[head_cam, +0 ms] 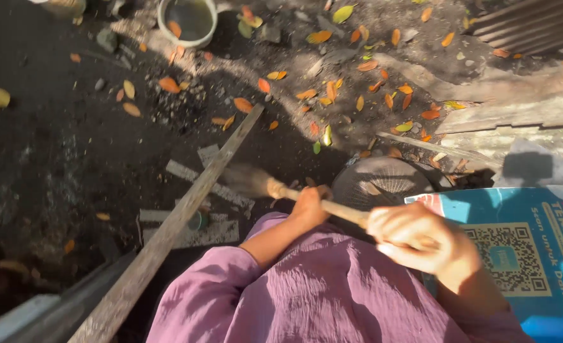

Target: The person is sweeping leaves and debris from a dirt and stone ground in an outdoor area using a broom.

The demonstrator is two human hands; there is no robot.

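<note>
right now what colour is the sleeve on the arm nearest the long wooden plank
The loose crinkled fabric sleeve is purple-pink, seen best in the head view, where sunlight falls across it.

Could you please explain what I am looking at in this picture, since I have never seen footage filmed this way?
There is no machine here: the single picture comes from a camera worn on a person's head, looking down at their own arms in purple sleeves. Both hands grip one wooden broom handle: the left hand lower down, near the blurred bristles, the right hand higher up. Below is dark soil strewn with orange and yellow fallen leaves. A long grey plank lies slantwise, a round mesh basket sits by the hands, a pale bucket stands at the top, and a blue printed sheet lies right.
</note>
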